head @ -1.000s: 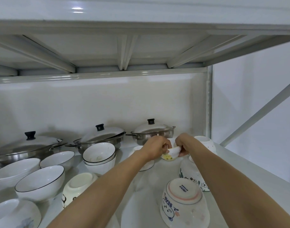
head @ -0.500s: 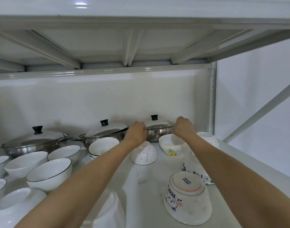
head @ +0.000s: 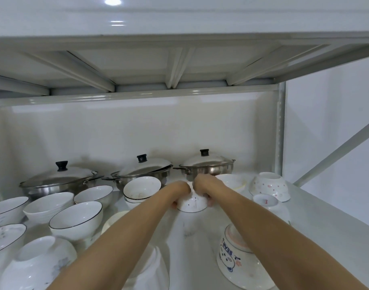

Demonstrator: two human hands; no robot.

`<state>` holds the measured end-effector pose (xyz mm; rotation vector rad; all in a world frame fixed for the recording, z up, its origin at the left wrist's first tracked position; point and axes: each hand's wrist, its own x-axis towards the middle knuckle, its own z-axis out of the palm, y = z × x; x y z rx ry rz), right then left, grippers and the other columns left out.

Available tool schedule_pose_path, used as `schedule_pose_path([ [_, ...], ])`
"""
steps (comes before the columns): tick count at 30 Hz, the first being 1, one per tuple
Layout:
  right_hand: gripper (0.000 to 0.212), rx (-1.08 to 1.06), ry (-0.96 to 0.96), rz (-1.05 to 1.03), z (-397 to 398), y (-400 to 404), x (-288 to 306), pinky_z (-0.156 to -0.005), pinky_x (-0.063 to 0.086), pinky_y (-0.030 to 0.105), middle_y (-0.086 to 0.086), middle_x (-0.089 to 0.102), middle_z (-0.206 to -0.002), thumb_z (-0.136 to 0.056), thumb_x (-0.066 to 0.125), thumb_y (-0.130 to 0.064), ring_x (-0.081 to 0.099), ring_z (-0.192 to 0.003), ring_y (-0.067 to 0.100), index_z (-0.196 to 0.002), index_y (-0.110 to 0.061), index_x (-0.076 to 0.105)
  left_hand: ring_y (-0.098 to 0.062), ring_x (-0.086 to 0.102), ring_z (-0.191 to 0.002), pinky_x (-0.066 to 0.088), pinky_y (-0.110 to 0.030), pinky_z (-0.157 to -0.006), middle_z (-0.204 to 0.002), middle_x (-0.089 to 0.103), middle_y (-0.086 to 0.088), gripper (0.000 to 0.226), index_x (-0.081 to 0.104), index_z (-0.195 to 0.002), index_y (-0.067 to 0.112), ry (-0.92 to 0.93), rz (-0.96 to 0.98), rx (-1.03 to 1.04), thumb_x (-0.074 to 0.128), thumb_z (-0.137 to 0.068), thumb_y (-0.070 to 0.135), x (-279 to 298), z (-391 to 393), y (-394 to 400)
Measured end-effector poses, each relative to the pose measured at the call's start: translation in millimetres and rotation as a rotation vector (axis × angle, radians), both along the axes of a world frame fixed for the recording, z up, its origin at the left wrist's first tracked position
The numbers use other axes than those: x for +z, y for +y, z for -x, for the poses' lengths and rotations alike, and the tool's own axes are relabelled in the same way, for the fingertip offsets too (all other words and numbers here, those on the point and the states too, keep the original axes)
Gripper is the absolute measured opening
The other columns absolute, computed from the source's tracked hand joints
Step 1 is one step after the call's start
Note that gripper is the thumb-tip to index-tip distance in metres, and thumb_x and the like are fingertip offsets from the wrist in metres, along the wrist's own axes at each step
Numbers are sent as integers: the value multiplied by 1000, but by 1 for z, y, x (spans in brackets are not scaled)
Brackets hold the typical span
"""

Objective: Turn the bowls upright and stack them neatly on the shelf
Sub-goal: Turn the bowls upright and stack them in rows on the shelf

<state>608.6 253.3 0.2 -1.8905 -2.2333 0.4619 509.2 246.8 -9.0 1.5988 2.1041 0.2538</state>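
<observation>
A small white speckled bowl stands upside down in the middle of the shelf. My left hand grips its left side and my right hand grips its right side, fingers curled round the wall. Behind my right hand an upright white bowl shows its rim. More inverted bowls stand on the right: a dotted one, one with a red mark on its base and a bear-print bowl. Upright black-rimmed bowls fill the left side, with a short stack near centre.
Three lidded steel pots line the back wall. The upper shelf's underside hangs low overhead. A metal upright and a diagonal brace bound the right. An inverted white bowl sits at the near left.
Both hands came down from near the back pot and closed round the inverted speckled bowl. The flowered bowl they held a second ago stands upright behind my right hand.
</observation>
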Motion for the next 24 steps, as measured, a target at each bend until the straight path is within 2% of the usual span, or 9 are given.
schedule_pose_path([
  [2,19,-8,24,105,1,5,-3,-68,54,32,22,64,-96,-95,42,-2,67,-101,39,-76,-4,45,-33,62,-72,53,-41,-83,-76,51,-18,33,45,-117,5,-107,4,89,29,-103,30,-6,3,1],
  [4,22,-67,132,216,7,18,-7,-72,60,40,28,64,-92,-98,40,-10,70,-83,42,-104,6,54,-29,57,-58,56,-38,-76,-76,54,-20,39,41,-110,3,-160,10,144,26,-102,38,-11,6,4],
  [8,45,-256,190,410,13,33,-10,-64,60,36,35,59,-76,-100,34,-22,65,-48,37,-126,13,44,-28,60,-65,58,-38,-86,-100,58,-20,32,45,-123,4,-238,13,134,35,-100,23,-12,5,2],
  [11,42,-294,212,366,17,33,-9,-72,60,39,39,58,-73,-100,35,-21,64,-53,40,-112,18,47,-25,57,-65,59,-33,-68,-93,53,-17,32,45,-128,1,-251,-23,111,39,-97,6,-8,3,-7],
  [14,27,-265,205,270,14,19,2,-48,54,41,41,58,-63,-96,38,-7,62,-45,41,-96,17,50,-25,54,-57,51,-31,-52,-76,50,-17,23,44,-116,-1,-293,-92,144,35,-102,15,-3,1,-17],
  [17,8,-231,356,163,5,-1,15,-52,56,41,28,57,-54,-88,45,7,61,-46,35,-90,10,53,-25,59,-54,55,-34,-57,-73,59,-15,36,45,-120,-1,-338,-254,156,38,-102,30,0,3,-20],
  [19,20,-188,526,112,-1,-10,23,-62,56,37,14,58,-63,-84,52,9,61,-55,28,-103,4,56,-31,64,-64,59,-41,-72,-91,65,-19,59,32,-131,-5,-361,-371,196,47,-97,40,2,8,-16],
  [22,25,-152,805,112,-7,-10,31,-69,59,47,20,63,-94,-98,40,-18,68,-79,38,-114,-2,50,-36,69,-87,60,-46,-74,-117,60,-21,81,29,-132,3,-424,-504,181,71,-78,47,9,15,-19],
  [24,52,-226,951,225,-9,-10,34,-67,59,47,26,65,-104,-100,25,-44,68,-87,42,-121,-3,49,-35,68,-92,62,-41,-66,-123,53,-18,87,37,-129,5,-395,-542,120,82,-66,45,15,19,-29],
])
